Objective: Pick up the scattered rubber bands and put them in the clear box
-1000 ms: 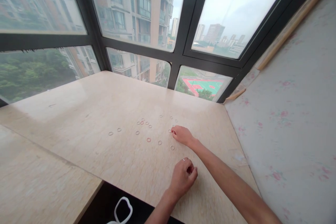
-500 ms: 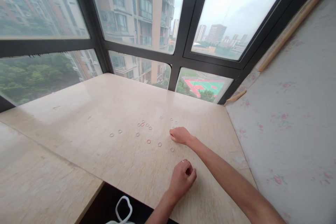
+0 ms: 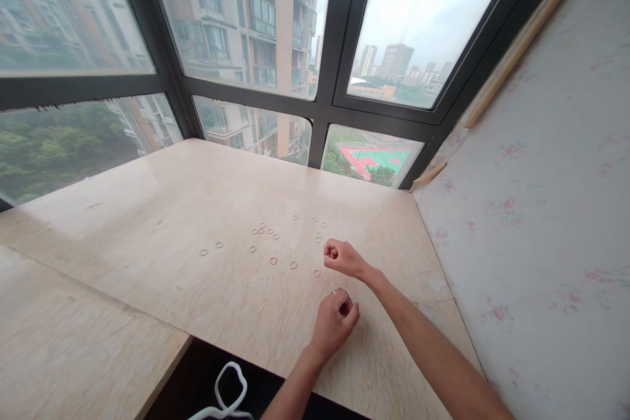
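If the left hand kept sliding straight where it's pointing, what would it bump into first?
Probably the right hand, near its wrist: that lies just ahead of the left hand. One may be higher than the other, though, so a miss is possible.

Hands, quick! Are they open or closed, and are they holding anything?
Left hand: loosely closed; can't tell if anything is inside.
Right hand: closed, fingers curled; can't tell if it holds anything.

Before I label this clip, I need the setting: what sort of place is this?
Probably a home's window nook, well above ground: dark window frames, a sports court far below, and a flowered wall.
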{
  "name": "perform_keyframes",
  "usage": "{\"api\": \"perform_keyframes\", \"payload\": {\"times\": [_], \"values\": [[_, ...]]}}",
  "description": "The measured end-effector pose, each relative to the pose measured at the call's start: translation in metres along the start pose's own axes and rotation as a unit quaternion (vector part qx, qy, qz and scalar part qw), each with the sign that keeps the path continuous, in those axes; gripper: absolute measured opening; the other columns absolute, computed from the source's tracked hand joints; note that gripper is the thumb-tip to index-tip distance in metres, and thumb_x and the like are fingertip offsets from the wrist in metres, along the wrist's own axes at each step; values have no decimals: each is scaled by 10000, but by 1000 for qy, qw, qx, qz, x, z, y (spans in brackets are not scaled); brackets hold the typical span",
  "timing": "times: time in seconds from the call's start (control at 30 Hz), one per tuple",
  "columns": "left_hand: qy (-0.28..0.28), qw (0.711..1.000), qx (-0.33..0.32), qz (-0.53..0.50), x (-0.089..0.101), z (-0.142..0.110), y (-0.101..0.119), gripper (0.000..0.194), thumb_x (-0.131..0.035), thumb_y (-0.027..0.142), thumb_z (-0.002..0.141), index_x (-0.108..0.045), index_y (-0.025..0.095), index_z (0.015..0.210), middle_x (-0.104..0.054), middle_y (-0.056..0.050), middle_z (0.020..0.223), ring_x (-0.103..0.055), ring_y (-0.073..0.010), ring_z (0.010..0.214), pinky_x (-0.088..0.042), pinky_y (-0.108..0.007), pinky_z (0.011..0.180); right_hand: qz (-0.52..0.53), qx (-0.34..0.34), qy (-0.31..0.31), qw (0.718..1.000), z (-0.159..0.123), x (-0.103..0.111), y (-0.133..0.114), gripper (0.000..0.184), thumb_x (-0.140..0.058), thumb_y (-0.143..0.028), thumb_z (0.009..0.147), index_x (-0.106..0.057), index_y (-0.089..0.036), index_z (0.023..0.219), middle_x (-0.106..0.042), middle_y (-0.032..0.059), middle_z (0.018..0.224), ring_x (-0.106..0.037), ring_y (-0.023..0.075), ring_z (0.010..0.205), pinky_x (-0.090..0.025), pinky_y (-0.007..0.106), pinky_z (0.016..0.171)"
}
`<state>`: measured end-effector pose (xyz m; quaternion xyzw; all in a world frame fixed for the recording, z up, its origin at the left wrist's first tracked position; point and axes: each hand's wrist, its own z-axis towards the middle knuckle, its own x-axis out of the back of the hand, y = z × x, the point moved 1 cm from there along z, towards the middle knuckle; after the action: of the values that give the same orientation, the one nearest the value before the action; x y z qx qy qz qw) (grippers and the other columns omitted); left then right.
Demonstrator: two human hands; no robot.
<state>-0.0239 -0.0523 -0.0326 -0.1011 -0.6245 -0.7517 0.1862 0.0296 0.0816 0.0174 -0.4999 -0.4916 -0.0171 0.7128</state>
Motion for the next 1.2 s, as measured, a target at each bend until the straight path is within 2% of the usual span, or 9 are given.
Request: {"api": "perform_keyframes", "payload": {"times": [0.1,0.23,0.4,0.73,0.93,1.2], "values": [[-5,1000,6,-5,2,0,0,208,-494,203,802,-399,187,618,-484,18,625,-442,-124,597,-311,-250,575,86,-20,49,995,-29,2,-2,41,-470,-217,788,-443,-213,757,-465,-87,517,-470,90,469,-355,181,469],[-2,1000,4,-2,2,0,-1,226,-491,251,824,-402,190,626,-469,27,599,-427,-121,579,-311,-245,568,163,-45,116,979,-74,8,-7,146,-402,-330,874,-396,-226,771,-445,-89,498,-443,93,441,-355,190,463],[7,1000,-11,0,2,2,-3,256,-493,287,836,-420,189,612,-471,27,587,-432,-120,564,-330,-240,560,263,-98,232,931,-131,21,0,245,-467,-426,875,-460,-219,743,-398,-97,444,-350,85,390,-269,189,418],[-11,1000,-13,16,4,4,-2,304,-488,364,869,-418,195,626,-489,19,597,-456,-124,558,-362,-232,546,199,-241,422,851,-225,46,39,325,-597,-515,798,-614,-191,794,-386,-77,469,-356,98,421,-278,207,413],[-10,999,-17,26,5,5,2,304,-499,360,862,-421,194,619,-493,21,591,-460,-121,546,-365,-227,537,178,-286,448,828,-247,52,51,327,-617,-492,776,-642,-181,875,-398,-75,472,-363,104,427,-283,210,410],[-28,994,-42,96,1,5,-1,291,-453,334,873,-390,198,623,-464,24,589,-444,-123,546,-345,-233,539,195,-268,442,834,-249,44,57,354,-623,-500,765,-621,-166,885,-359,-87,474,-326,96,430,-252,206,410]]}}
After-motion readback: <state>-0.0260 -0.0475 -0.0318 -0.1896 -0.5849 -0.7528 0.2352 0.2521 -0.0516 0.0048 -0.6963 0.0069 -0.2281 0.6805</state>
